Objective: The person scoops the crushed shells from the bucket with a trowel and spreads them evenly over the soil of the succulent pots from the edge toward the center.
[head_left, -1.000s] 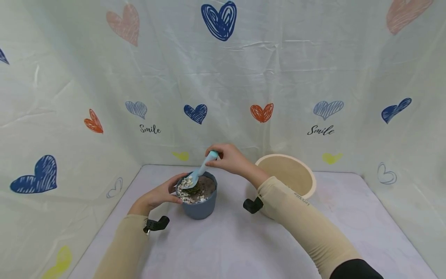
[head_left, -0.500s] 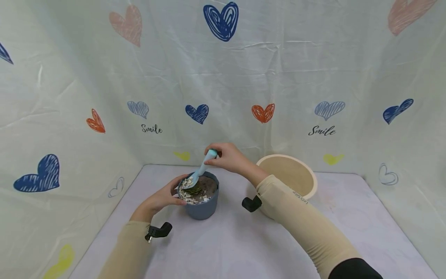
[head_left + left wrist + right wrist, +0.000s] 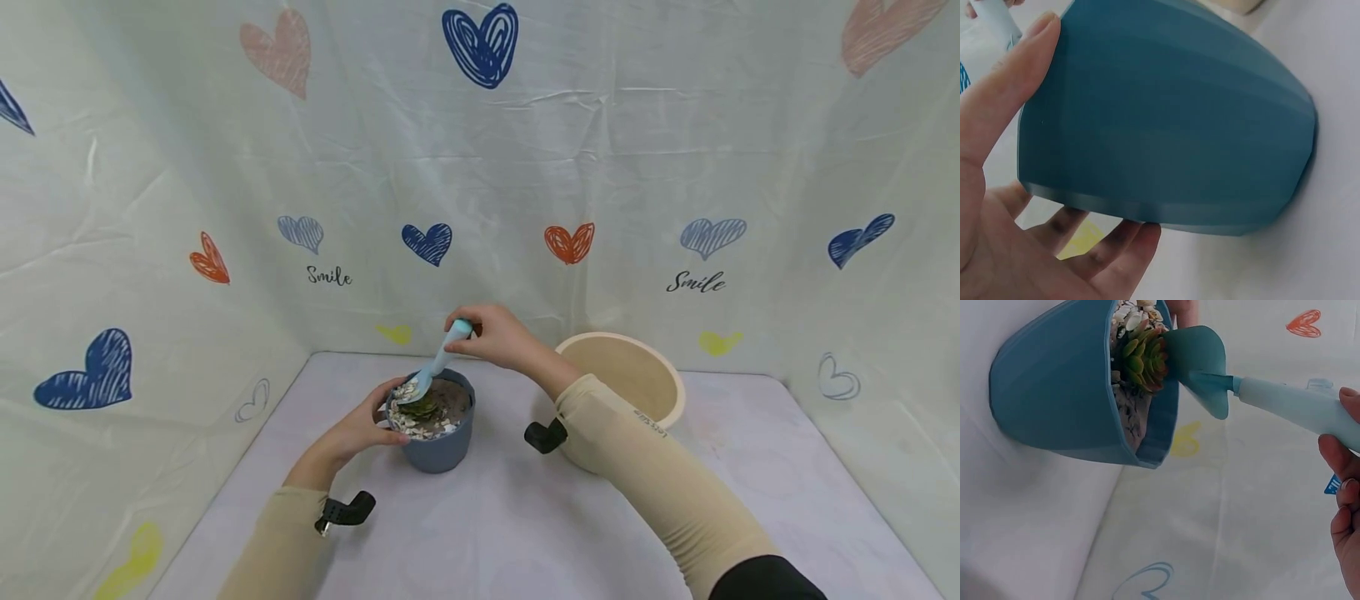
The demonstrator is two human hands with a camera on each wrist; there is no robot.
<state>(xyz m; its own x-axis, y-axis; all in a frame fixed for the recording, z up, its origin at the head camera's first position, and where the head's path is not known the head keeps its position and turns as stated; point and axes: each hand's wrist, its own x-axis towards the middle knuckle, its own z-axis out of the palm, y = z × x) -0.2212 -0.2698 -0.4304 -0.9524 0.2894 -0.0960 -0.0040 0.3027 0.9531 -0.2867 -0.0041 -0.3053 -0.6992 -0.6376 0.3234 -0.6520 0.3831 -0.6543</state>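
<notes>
Head view: fingers of the right hand pinch a light-blue scoop over the blue pot.
Fingers of the left hand grip the pot's left side; a succulent and pale stones sit inside; right of the pot stands a beige bucket.

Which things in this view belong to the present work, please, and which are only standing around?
Belong to the work:
blue pot, held by the left fingers
small shovel, held by the right fingers
succulent and pale stones, in the pot

Apparently standing around:
cream bucket, held by neither hand
heart-printed sheet, hanging behind
</notes>
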